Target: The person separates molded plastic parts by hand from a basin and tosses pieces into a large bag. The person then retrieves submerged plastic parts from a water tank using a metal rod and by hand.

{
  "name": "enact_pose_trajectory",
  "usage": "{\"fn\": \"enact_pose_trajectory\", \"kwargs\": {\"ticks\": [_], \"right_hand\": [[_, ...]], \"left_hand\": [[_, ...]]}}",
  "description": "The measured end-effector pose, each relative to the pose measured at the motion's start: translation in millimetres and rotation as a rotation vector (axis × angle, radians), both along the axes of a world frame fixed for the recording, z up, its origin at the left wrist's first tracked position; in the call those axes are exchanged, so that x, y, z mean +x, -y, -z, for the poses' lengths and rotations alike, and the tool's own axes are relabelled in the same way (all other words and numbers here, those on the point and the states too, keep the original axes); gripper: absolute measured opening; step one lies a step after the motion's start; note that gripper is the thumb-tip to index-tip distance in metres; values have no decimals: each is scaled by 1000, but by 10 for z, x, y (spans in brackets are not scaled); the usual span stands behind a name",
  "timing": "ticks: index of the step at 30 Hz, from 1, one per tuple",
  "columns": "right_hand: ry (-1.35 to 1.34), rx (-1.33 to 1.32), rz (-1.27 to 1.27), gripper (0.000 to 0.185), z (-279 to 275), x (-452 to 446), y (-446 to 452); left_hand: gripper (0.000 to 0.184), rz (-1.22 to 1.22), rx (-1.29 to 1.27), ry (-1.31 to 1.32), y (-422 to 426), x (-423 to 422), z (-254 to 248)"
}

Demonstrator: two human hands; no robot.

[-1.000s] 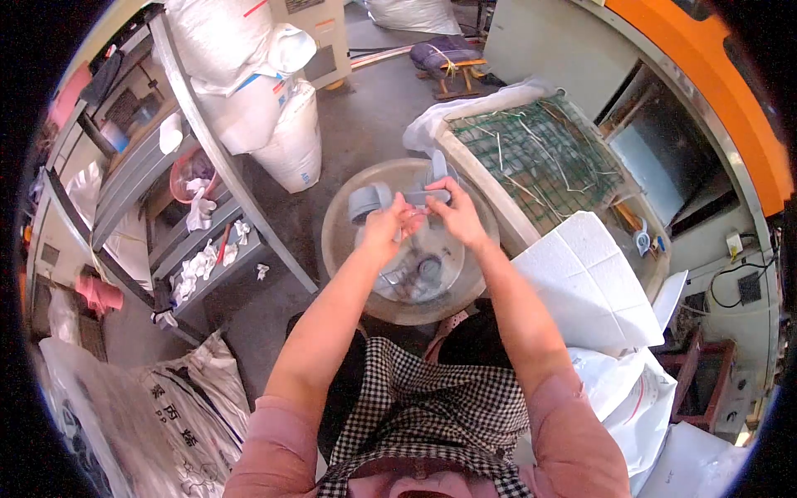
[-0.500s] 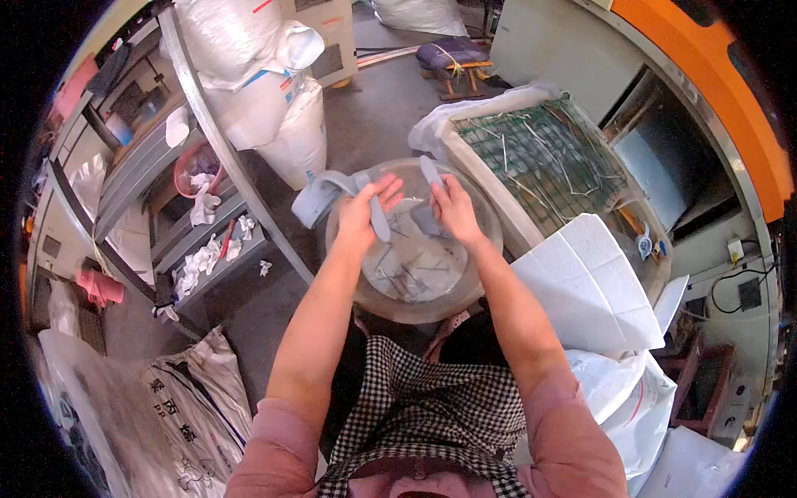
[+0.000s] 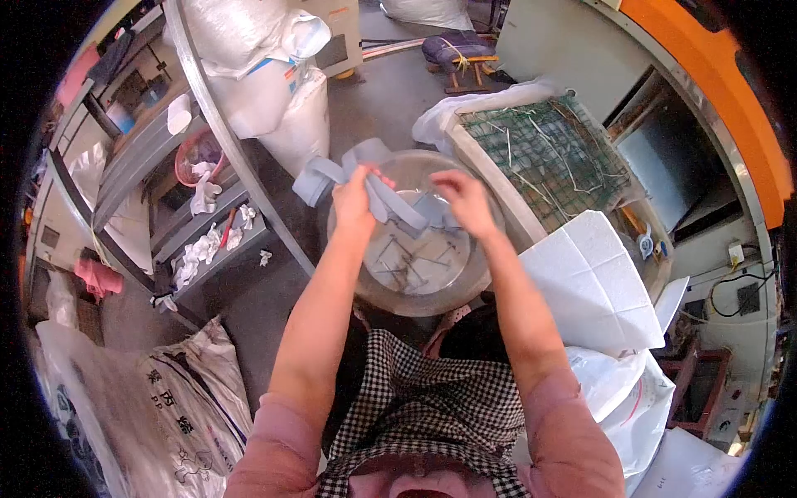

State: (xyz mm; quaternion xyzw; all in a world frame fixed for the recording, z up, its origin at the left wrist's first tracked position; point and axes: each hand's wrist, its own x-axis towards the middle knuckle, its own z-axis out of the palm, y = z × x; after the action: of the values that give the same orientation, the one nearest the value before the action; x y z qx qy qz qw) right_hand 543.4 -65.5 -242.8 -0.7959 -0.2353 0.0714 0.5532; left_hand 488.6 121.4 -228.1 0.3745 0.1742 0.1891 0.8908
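My left hand [image 3: 355, 201] is closed around several grey plastic pieces [image 3: 320, 178]. Some have curved, band-like ends sticking out to the left, and flat strips [image 3: 398, 207] point down to the right over a round tub [image 3: 357, 297]. My right hand [image 3: 466, 203] hovers above the tub's right side, fingers loosely bent and apart, with nothing visible between them. Just below it, another grey piece [image 3: 432, 209] shows, partly hidden by the hand. Thin, dark stick-like scraps [image 3: 415, 264] lie in the bottom of the tub.
A frame with green netting [image 3: 548, 158] stands beyond the tub to the right, near a white foam board [image 3: 589, 282]. White sacks [image 3: 286, 116] are stacked at back left beside a metal rack [image 3: 224, 124]. A cushioned stool [image 3: 461, 56] stands farther back.
The flat piece from my right hand is now beside those in my left hand. My right hand has moved slightly right and loosened its fingers. The strips in my left hand tilt more rightward.
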Motion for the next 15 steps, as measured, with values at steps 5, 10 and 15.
{"fn": "enact_pose_trajectory", "kwargs": {"ticks": [5, 10, 15], "right_hand": [[-508, 11, -139, 70, 77, 95, 289], [34, -169, -81, 72, 463, 110, 49], [461, -433, -97, 80, 304, 28, 39]], "left_hand": [[17, 52, -342, 125, -294, 78, 118], [22, 195, -275, 199, -184, -30, -3], [20, 150, -45, 122, -85, -74, -131]]}}
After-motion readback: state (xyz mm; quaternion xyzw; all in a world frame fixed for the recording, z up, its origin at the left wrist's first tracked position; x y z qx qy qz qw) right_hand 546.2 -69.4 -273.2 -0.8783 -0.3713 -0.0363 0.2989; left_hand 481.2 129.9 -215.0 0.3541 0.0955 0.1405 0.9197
